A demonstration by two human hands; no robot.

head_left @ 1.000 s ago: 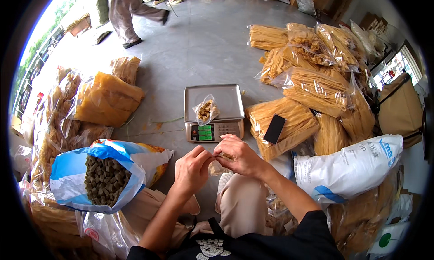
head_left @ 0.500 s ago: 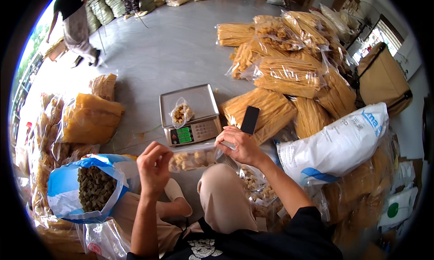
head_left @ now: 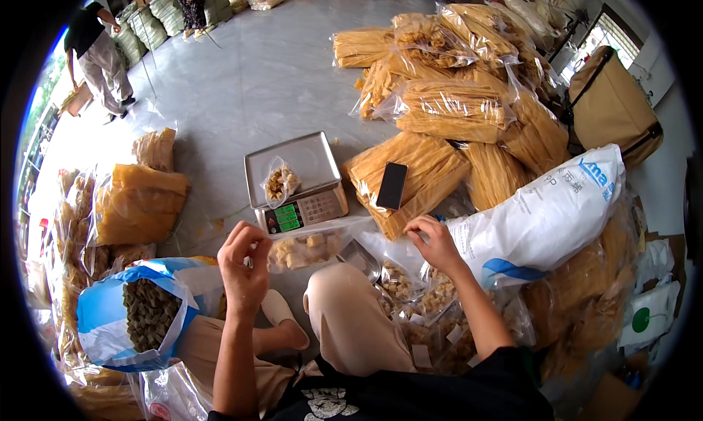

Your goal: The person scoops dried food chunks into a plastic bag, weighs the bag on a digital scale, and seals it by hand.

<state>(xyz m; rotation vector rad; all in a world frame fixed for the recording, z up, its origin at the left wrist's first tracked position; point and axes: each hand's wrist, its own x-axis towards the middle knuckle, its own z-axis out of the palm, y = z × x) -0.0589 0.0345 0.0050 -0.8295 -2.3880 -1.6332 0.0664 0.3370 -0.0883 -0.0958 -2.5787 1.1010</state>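
Observation:
My left hand (head_left: 245, 263) is closed in a pinch beside the left end of a clear bag of pale tan chunks (head_left: 304, 251). Whether its fingers hold the film or some other small thing is hard to make out. My right hand (head_left: 436, 244) stands off to the right with thumb and fingertips together, over clear plastic near a white sack (head_left: 542, 209); anything in that pinch is too small to name. A metal scoop (head_left: 359, 258) lies partly under film near my knee. Beyond the bag, a digital scale (head_left: 296, 154) carries a small knotted clear bag of brownish pieces (head_left: 280, 182).
A dark phone (head_left: 392, 186) rests on bagged yellow sticks (head_left: 406, 165), with more heaped behind. At left, an open blue-and-white sack holds dark cubes (head_left: 150, 315). Bags of tan chunks (head_left: 436, 293) lie right of my knee. A person (head_left: 102, 55) stands far left.
My right hand has moved right, away from the bag of chunks. My left hand stays near the bag's left end. The view has shifted slightly, and the person at far left has changed posture.

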